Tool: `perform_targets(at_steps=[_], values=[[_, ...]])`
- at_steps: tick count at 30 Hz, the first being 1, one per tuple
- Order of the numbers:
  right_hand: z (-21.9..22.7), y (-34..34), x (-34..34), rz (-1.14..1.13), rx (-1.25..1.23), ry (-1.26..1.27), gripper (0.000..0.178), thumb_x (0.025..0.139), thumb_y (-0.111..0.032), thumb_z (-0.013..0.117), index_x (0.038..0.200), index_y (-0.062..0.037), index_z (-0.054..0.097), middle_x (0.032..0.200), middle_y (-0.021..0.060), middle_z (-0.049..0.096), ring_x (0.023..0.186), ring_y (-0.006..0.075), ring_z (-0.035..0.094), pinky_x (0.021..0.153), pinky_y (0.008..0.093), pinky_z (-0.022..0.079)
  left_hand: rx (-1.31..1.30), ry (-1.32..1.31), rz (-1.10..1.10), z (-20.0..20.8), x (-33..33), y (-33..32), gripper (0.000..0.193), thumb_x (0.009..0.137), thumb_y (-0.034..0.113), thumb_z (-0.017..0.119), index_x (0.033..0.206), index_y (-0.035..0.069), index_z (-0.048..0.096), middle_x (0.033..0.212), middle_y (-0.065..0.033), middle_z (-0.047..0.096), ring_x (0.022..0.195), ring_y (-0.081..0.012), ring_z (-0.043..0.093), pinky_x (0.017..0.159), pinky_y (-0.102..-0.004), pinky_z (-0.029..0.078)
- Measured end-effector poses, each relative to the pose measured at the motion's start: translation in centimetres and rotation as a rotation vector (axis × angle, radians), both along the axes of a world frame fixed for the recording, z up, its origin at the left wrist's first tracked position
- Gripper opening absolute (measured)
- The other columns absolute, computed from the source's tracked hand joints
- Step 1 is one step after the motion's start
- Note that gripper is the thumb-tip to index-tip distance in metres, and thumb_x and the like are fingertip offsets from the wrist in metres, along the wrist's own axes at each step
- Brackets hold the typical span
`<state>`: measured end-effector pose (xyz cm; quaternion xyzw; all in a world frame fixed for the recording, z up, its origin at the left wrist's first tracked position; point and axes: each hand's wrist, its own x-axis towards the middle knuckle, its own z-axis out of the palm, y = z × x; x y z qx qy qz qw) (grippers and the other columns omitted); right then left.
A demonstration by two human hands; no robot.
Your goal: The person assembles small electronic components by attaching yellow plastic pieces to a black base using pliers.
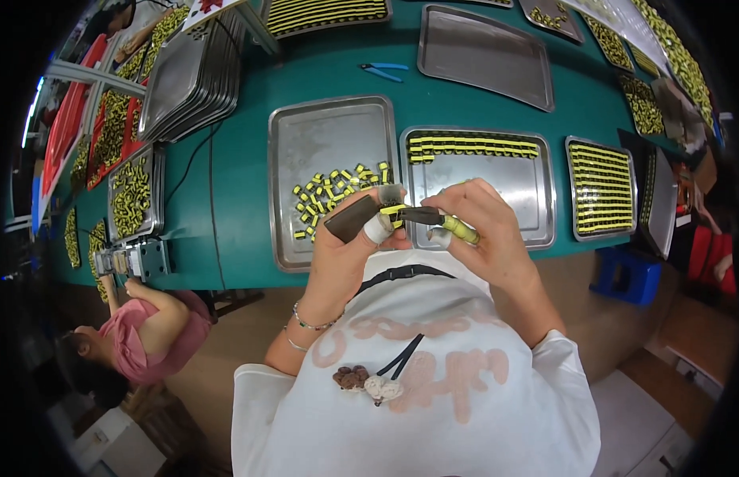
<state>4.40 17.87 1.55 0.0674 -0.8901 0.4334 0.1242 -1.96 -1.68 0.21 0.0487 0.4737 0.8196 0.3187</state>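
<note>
My left hand is closed, with tape-wrapped fingertips pinching a small yellow-and-black piece. A dark flat rectangular block also rests in its grip. My right hand grips a slim tool by its yellow-green wrapped handle; the dark tip meets the small piece. Whether it is a blade or tweezers I cannot tell. Beneath my left hand, a metal tray carries scattered yellow-and-black pieces. Beyond my right hand, another metal tray holds similar pieces in neat rows along its far side.
Blue-handled pliers lie on the green table. A bare metal tray sits at the back, a filled one at the right. Stacked trays stand left. A person in pink works at the left; a blue stool stands right.
</note>
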Motion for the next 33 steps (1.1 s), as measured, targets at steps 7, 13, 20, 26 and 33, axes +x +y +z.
perform_targets(at_steps=[7,13,20,26,33], values=[[0.0,0.5,0.6,0.006,0.182,0.142,0.037,0.057,-0.002,0.064,0.094,-0.0043,0.066,0.081,0.0071,0.058,0.073,0.0245,0.052,0.065,0.0338,0.043,-0.121,0.068,-0.041,0.4,0.3,-0.3,0.038,0.085,0.012,0.067,0.117,-0.002,0.055,0.104,-0.0104,0.063,0.079,-0.0162,0.064,0.073,-0.0301,0.056],[-0.6,0.9,0.9,0.017,0.280,0.266,0.033,0.051,-0.004,0.064,0.084,-0.0050,0.066,0.072,0.0045,0.056,0.062,0.0230,0.050,0.055,0.0340,0.040,-0.050,0.031,-0.143,0.8,0.7,-0.4,0.037,0.084,0.013,0.067,0.115,-0.003,0.056,0.103,-0.0112,0.064,0.078,-0.0174,0.064,0.071,-0.0303,0.055],[-0.4,0.8,1.1,0.014,0.203,0.244,0.032,0.057,-0.009,0.069,0.088,-0.0047,0.066,0.075,0.0053,0.057,0.067,0.0232,0.051,0.058,0.0325,0.041,0.020,0.016,-0.091,0.6,1.0,-0.1,0.037,0.084,0.012,0.067,0.116,-0.002,0.055,0.102,-0.0119,0.063,0.080,-0.0179,0.063,0.071,-0.0299,0.055],[-0.5,0.4,1.5,-0.026,0.202,0.212,0.032,0.060,-0.008,0.068,0.092,-0.0033,0.066,0.077,0.0071,0.057,0.070,0.0242,0.052,0.061,0.0339,0.043,0.008,0.051,-0.018,0.8,1.1,0.2,0.034,0.077,0.002,0.071,0.108,0.000,0.056,0.102,-0.0088,0.060,0.088,-0.0155,0.061,0.075,-0.0293,0.055],[-1.5,-0.7,1.9,-0.086,0.209,0.219,0.029,0.060,-0.003,0.064,0.089,-0.0015,0.064,0.072,0.0086,0.055,0.066,0.0250,0.052,0.058,0.0343,0.042,-0.115,0.272,0.024,0.7,1.0,0.2,0.035,0.072,-0.005,0.073,0.104,-0.001,0.057,0.098,-0.0039,0.055,0.090,-0.0114,0.056,0.079,-0.0235,0.050]])
